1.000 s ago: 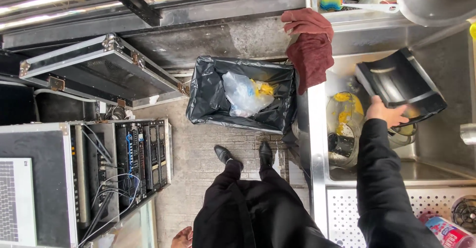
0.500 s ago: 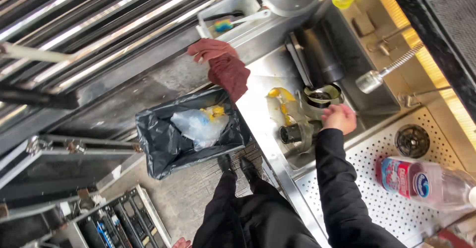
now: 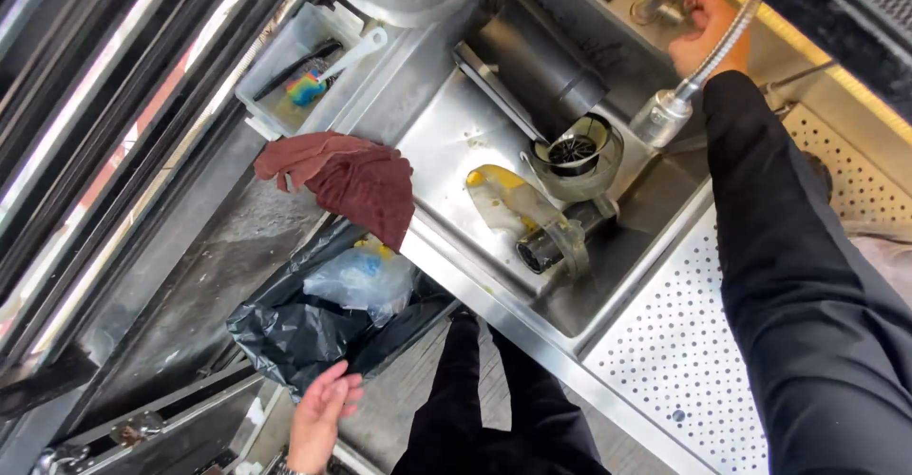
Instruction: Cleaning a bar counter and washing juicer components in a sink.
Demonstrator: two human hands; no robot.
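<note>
Right hand (image 3: 701, 30): at the far corner of the sink (image 3: 446, 142), sleeve in black; fingers curled closed around the tap fitting (image 3: 657, 5) at the back wall, just where the hose begins.

Spray hose (image 3: 724, 43): flexible, ribbed metal, silver; it runs from the gripping hand down to a stout chrome spray head (image 3: 662, 117).

Hose axis: long axis diagonal — head end points down into the basin, toward the near-left; the other end rises toward the far-right corner.

Spray head position: hangs over the basin, just beside the round strainer (image 3: 575, 152), apart from it as far as can be seen.

Left hand (image 3: 323, 413): low, beside the person's dark trousers; fingers open and spread, holding nothing; nearest thing is the black bin bag (image 3: 285, 328), just beyond the fingertips.

Basin contents: a black tray (image 3: 546, 57) stands tilted against the far wall; a yellow-stained clear part (image 3: 508, 199) and a dark cylinder (image 3: 546, 242) lie near the middle.

Sink left edge: a dark red cloth (image 3: 356, 180) hangs over it, above the bin bag.

Bin bag contents: clear plastic (image 3: 366, 280) with a yellow scrap — detail beyond that cannot be made out.

Drainer (image 3: 684, 342): perforated steel, along the sink's near-right edge, under the right sleeve.

Far-left shelf: a pale tub (image 3: 275, 81) holding a brush (image 3: 332, 66).
</note>
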